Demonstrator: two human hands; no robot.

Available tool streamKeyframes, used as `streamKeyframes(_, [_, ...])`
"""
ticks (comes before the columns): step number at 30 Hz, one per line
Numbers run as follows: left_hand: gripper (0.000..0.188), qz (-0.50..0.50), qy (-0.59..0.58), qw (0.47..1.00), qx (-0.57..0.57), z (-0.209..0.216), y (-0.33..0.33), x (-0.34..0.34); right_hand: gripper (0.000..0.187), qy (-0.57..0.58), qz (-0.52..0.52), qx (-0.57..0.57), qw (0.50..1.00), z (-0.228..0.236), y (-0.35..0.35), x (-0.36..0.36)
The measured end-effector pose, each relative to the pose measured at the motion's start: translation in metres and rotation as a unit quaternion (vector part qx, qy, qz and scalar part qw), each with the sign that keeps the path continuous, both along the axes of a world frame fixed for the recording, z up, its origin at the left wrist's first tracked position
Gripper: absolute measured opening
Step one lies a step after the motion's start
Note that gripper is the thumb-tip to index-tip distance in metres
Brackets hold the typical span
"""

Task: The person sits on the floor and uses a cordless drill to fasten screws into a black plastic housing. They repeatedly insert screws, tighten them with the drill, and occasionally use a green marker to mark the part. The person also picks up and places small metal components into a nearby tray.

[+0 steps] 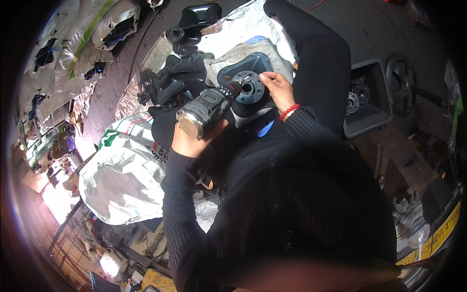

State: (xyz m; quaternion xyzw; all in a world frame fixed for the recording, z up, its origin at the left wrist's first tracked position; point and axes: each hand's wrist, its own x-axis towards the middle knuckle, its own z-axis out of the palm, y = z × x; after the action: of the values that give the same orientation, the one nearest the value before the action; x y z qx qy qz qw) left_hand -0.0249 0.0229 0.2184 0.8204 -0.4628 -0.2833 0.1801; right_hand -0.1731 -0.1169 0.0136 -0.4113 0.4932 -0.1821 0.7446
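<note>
My left hand [190, 142] is wrapped round the grip of a dark grey cordless drill [204, 109]. The drill's nose points right, close to a round grey metal flange [252, 95] with a hole in its middle and several small holes around it. Whether its bit touches the flange, I cannot tell. Beneath the flange is a black part with a broad rim [262, 60], on pale cloth [218, 65] between my legs. Over the flange's right edge, my right hand [279, 92] has thumb and forefinger pinched together; whatever they hold is too small to name.
Shiny black moulded parts [182, 78] are piled beyond the drill. At the left lies a white woven sack [126, 187], with plastic-wrapped parts [80, 48] farther off. A grey bin [367, 119] on the right holds several metal flanges [352, 103].
</note>
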Motion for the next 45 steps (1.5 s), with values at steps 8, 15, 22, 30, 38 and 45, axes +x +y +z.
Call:
streamKeyframes(8, [0.049,0.009,0.109,0.994,0.012,-0.003,-0.028,0.029,0.021,-0.088,0.080,0.049,0.992,-0.016,0.003,0.000])
streamKeyframes(15, [0.052,-0.047,0.111,0.991,0.055,-0.002,-0.052,0.038,0.025,-0.057,0.086,0.147,0.984,-0.009,-0.007,0.008])
streamKeyframes(22, [0.045,-0.085,0.205,0.970,0.096,-0.001,-0.090,0.057,0.024,-0.144,0.087,0.143,0.975,-0.021,-0.004,0.006])
streamKeyframes(30, [0.045,-0.125,0.088,0.969,0.195,-0.002,-0.113,0.054,0.030,-0.109,0.132,0.033,0.985,-0.056,0.004,0.018])
streamKeyframes(38, [0.052,-0.056,0.103,0.971,0.210,-0.009,-0.099,0.044,0.039,-0.069,0.136,-0.062,0.986,-0.058,0.004,0.016])
streamKeyframes(45, [0.054,-0.047,0.047,0.981,0.181,-0.022,-0.079,0.039,0.036,-0.094,0.126,-0.054,0.986,-0.051,0.002,0.016])
